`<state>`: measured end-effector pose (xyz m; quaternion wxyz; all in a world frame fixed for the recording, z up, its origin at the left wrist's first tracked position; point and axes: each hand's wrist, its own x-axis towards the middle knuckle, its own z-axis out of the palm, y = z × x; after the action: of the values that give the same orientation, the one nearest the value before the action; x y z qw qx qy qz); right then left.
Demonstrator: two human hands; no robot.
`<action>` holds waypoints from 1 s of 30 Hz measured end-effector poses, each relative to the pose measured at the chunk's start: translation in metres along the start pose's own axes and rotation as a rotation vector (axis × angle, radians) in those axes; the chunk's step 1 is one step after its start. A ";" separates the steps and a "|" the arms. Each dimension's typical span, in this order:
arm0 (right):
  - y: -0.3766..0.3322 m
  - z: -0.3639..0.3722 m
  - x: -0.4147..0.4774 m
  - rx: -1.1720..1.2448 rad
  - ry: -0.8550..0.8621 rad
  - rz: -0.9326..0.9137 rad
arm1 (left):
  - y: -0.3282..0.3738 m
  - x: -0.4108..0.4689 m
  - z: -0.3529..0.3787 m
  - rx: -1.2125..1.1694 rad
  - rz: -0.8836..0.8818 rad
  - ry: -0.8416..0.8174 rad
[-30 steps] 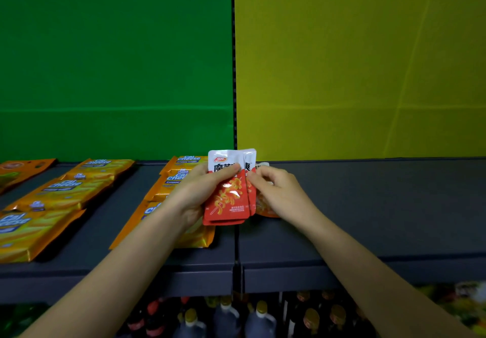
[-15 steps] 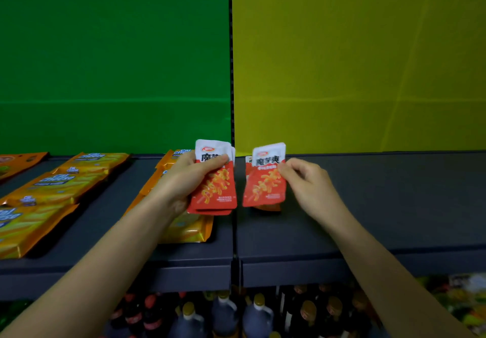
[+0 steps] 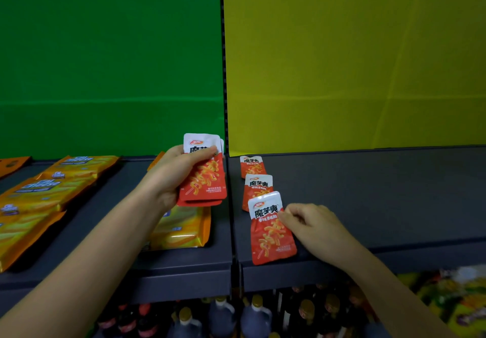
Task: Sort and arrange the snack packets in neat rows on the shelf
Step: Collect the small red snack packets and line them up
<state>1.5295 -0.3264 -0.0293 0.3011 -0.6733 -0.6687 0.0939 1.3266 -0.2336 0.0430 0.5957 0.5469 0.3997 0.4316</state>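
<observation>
Yellow packets (image 3: 52, 187) lie in rows on the left of the shelf (image 3: 381, 195). The left hand (image 3: 173, 174) grips a small stack of red packets (image 3: 206, 182), not yet placed. Beside it, the right hand (image 3: 315, 224) pinches the front red packet (image 3: 271, 235) of a short row of three.

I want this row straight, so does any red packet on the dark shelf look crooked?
Yes. The front red foil snack packet, pinched by the right hand, is tilted against the two red packets behind it, and its bottom edge reaches the dark shelf's front lip.
</observation>
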 end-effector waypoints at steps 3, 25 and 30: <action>-0.003 0.003 0.000 -0.001 0.029 -0.007 | 0.000 0.003 0.001 -0.012 -0.006 -0.028; -0.007 -0.003 0.013 -0.018 0.235 -0.016 | -0.004 0.010 0.035 0.017 -0.033 -0.081; -0.003 -0.029 0.034 0.275 0.149 -0.030 | -0.005 0.019 0.082 0.061 -0.021 -0.056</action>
<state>1.5457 -0.3023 0.0051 0.4404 -0.6209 -0.6353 0.1299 1.4102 -0.2404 0.0450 0.5943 0.5725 0.4016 0.3973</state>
